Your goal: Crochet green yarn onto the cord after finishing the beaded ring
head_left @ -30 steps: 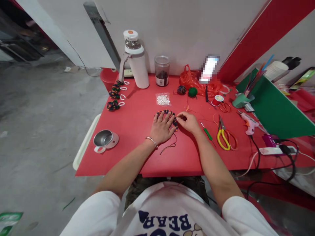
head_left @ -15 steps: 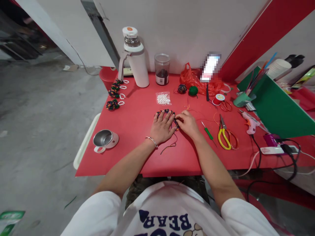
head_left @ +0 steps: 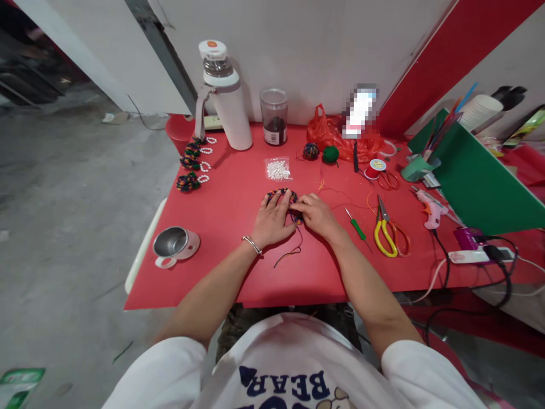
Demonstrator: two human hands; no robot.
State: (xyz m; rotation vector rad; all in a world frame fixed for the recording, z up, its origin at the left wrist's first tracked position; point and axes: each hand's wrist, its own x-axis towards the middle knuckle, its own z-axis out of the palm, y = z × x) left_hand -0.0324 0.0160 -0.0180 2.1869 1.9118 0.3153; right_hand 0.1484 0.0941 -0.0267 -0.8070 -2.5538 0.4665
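Note:
A dark multicoloured crocheted yarn ring point(head_left: 293, 196) lies on the red table, partly hidden under my hands. My left hand point(head_left: 271, 221) rests flat on its left part, fingers stretched out and a bangle at the wrist. At the ring's right edge, my right hand point(head_left: 318, 216) has its thumb and fingers closed on the yarn; the fingertips meet those of my left hand. A loose yarn tail point(head_left: 298, 249) trails toward me from the ring. Right of my right hand lies a green-handled crochet hook point(head_left: 357, 228). Beyond the ring sits a bag of white beads point(head_left: 278, 169).
Yellow-handled scissors point(head_left: 384, 234), a pink glue gun point(head_left: 432, 210) and a power strip point(head_left: 481, 255) lie to the right. A cup point(head_left: 187, 245) stands left, below several beaded yarn pieces point(head_left: 187, 182). Behind are a white flask point(head_left: 234, 108), a jar point(head_left: 273, 116) and yarn balls point(head_left: 330, 154).
My left hand's fingers have drawn closer together. My right hand has shifted slightly left against them, its fingers lower over the ring's edge. The whole view has shifted a little.

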